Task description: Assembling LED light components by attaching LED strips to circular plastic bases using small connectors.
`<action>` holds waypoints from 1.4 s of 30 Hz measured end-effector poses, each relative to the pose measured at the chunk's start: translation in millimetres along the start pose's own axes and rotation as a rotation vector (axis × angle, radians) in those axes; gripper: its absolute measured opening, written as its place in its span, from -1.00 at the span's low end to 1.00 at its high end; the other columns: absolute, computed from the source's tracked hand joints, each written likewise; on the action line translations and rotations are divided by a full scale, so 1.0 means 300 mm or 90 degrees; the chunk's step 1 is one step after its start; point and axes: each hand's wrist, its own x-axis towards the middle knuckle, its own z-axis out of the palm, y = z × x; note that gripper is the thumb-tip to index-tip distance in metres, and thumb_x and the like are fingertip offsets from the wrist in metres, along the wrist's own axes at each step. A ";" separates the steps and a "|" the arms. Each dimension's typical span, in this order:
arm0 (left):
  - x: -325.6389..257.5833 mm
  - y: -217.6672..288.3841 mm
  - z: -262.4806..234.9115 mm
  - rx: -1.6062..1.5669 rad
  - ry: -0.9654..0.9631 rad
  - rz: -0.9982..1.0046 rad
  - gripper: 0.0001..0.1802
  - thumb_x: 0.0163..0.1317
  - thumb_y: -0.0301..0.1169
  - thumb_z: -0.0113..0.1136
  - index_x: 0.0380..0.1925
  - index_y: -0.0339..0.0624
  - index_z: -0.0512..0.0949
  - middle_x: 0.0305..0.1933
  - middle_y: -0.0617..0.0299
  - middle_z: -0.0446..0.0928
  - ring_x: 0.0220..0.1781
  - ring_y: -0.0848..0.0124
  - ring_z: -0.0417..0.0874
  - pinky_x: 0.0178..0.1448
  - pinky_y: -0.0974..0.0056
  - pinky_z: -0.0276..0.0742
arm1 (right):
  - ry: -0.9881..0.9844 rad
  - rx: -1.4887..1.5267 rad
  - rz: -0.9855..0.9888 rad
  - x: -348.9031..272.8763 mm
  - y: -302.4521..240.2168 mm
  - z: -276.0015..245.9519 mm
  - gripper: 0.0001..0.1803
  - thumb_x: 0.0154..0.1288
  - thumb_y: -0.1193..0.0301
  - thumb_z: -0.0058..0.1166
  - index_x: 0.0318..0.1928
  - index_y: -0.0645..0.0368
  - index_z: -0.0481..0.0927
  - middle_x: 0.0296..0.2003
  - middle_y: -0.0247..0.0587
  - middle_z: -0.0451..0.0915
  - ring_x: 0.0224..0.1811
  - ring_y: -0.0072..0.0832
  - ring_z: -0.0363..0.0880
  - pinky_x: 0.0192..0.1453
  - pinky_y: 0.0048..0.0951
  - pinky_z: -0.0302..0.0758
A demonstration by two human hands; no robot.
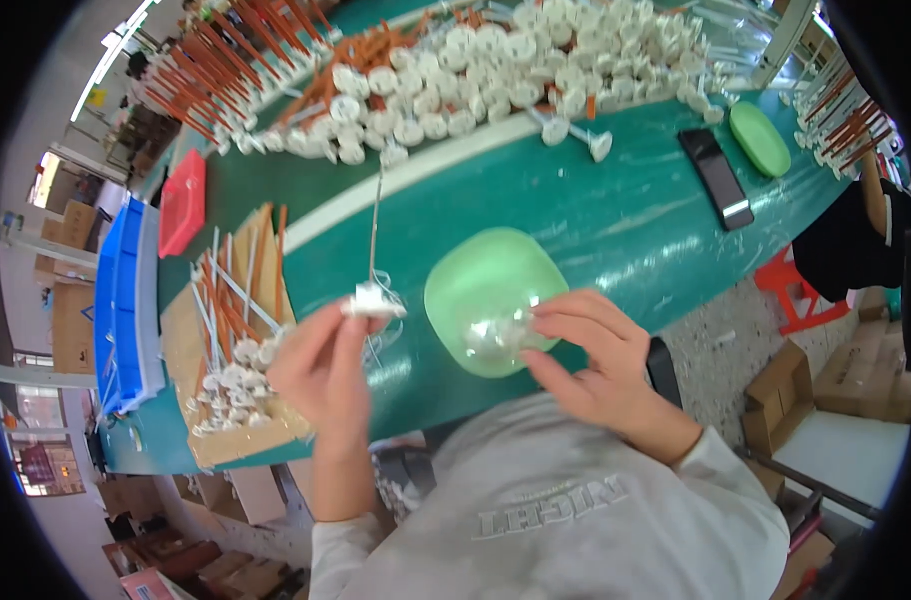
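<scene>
Between thumb and fingers, my left hand (pixel 326 375) pinches a small white plastic piece (pixel 371 300). A thin rod (pixel 376 230) points away from that piece, and thin clear strands hang beside it. My right hand (pixel 606 365) is over the near right side of a light green bowl (pixel 456 275). Its thumb and fingertips close on the edge of clear, shiny plastic (pixel 496 335), whose exact shape I cannot make out. At the left, white disc-ended sticks (pixel 236 390) lie on a piece of brown cardboard (pixel 201 445).
A large heap of white disc pieces (pixel 486 65) with orange sticks covers the table's far side. A phone (pixel 716 175) and green dish (pixel 761 138) lie at right. A blue tray (pixel 126 310) and red tray (pixel 183 203) stand left. Another person (pixel 856 235) is at far right.
</scene>
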 end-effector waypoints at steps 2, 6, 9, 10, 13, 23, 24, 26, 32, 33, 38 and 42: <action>-0.116 -0.014 -0.005 0.030 -0.040 0.027 -0.83 0.13 -0.67 0.23 -0.25 -0.48 0.65 -0.35 0.03 0.67 -0.35 0.39 0.70 -0.29 0.42 0.57 | -0.021 0.080 0.041 0.013 -0.036 0.073 -0.58 -0.10 0.53 0.46 -0.16 0.32 0.62 -0.22 -0.04 0.64 -0.31 -0.28 0.63 -0.29 -0.42 0.57; -0.303 -0.088 0.033 -0.133 -0.022 -0.048 -0.80 0.06 -0.68 0.26 -0.25 -0.44 0.66 -0.33 -0.03 0.68 -0.39 0.43 0.68 -0.33 0.46 0.53 | -0.001 0.145 -0.095 -0.032 -0.032 0.153 -0.64 -0.07 0.54 0.45 -0.20 0.33 0.65 -0.21 -0.02 0.64 -0.31 -0.24 0.65 -0.33 -0.40 0.59; -0.359 -0.099 0.041 -0.224 -0.018 -0.105 -0.81 0.06 -0.70 0.25 -0.28 -0.42 0.67 -0.32 -0.03 0.69 -0.40 0.44 0.67 -0.36 0.48 0.52 | 0.001 0.188 -0.153 -0.077 -0.026 0.164 -0.70 -0.08 0.65 0.37 -0.24 0.33 0.67 -0.22 -0.02 0.65 -0.31 -0.25 0.64 -0.35 -0.42 0.59; -0.373 -0.123 0.024 -0.271 -0.066 -0.097 -0.71 0.06 -0.60 0.31 -0.16 -0.47 0.62 -0.28 -0.05 0.69 -0.32 0.39 0.69 -0.23 0.40 0.57 | 0.000 0.187 -0.144 -0.088 -0.029 0.162 -0.70 -0.08 0.65 0.37 -0.24 0.33 0.67 -0.22 -0.02 0.65 -0.31 -0.25 0.64 -0.35 -0.42 0.59; -0.392 -0.146 0.012 -0.515 -0.153 -0.174 -0.51 0.23 -0.38 0.30 0.03 -0.54 0.43 -0.09 -0.05 0.62 -0.12 0.29 0.68 -0.01 0.27 0.62 | -0.008 0.157 -0.165 -0.105 -0.041 0.152 -0.69 -0.15 0.73 0.30 -0.26 0.32 0.68 -0.22 -0.03 0.65 -0.32 -0.26 0.63 -0.36 -0.44 0.59; -0.385 -0.111 0.035 -0.588 -0.275 -0.296 -0.43 0.14 -0.55 0.19 0.17 -0.58 0.38 0.05 -0.08 0.61 0.11 0.27 0.64 0.22 0.23 0.48 | -0.016 0.079 -0.255 -0.111 -0.034 0.143 -0.72 -0.17 0.65 0.30 -0.31 0.25 0.70 -0.22 -0.09 0.65 -0.31 -0.29 0.62 -0.37 -0.46 0.59; -0.388 -0.110 0.039 -0.587 -0.270 -0.298 -0.43 0.14 -0.55 0.19 0.17 -0.58 0.38 0.05 -0.08 0.61 0.11 0.27 0.64 0.22 0.23 0.48 | -0.026 0.093 -0.246 -0.115 -0.028 0.141 -0.71 -0.17 0.64 0.31 -0.30 0.25 0.70 -0.22 -0.10 0.65 -0.31 -0.29 0.62 -0.36 -0.44 0.59; -0.388 -0.103 0.048 -0.535 -0.240 -0.274 -0.47 0.17 -0.58 0.15 0.16 -0.58 0.39 0.03 -0.06 0.62 0.10 0.27 0.64 0.22 0.24 0.48 | -0.036 0.165 -0.159 -0.122 -0.040 0.134 -0.70 -0.15 0.62 0.33 -0.27 0.25 0.70 -0.22 -0.11 0.64 -0.30 -0.28 0.61 -0.31 -0.43 0.58; -0.361 -0.104 0.049 -0.566 -0.283 -0.207 -0.49 0.12 -0.60 0.19 0.12 -0.59 0.44 -0.04 -0.12 0.63 0.00 0.25 0.68 0.15 0.21 0.54 | -0.181 0.210 0.129 -0.065 -0.057 0.051 -0.69 -0.07 0.56 0.37 -0.21 0.21 0.69 0.04 0.01 0.47 -0.08 -0.26 0.51 -0.13 -0.42 0.53; -0.362 -0.106 0.052 -0.565 -0.286 -0.211 -0.49 0.12 -0.60 0.19 0.12 -0.59 0.44 -0.04 -0.12 0.63 0.00 0.25 0.68 0.15 0.21 0.54 | -0.181 0.223 0.192 -0.065 -0.058 0.050 -0.69 -0.06 0.56 0.37 -0.21 0.19 0.69 0.13 0.06 0.39 -0.01 -0.26 0.46 -0.10 -0.44 0.51; -0.352 -0.091 0.045 -0.412 -0.320 -0.165 -0.46 -0.03 -0.65 0.30 0.05 -0.58 0.50 -0.10 -0.12 0.64 -0.10 0.30 0.69 0.03 0.29 0.56 | -0.226 0.284 0.221 -0.062 -0.055 0.050 -0.77 -0.02 0.55 0.35 -0.26 0.19 0.69 0.21 0.09 0.28 0.06 -0.24 0.40 -0.15 -0.43 0.52; -0.349 -0.112 0.042 -0.402 -0.331 -0.132 -0.46 -0.06 -0.65 0.34 0.02 -0.58 0.52 -0.09 -0.13 0.64 -0.10 0.31 0.69 -0.01 0.31 0.55 | -0.260 0.276 0.223 -0.057 -0.048 0.040 -0.83 0.02 0.56 0.34 -0.31 0.18 0.68 0.21 0.06 0.30 0.07 -0.24 0.40 -0.14 -0.41 0.52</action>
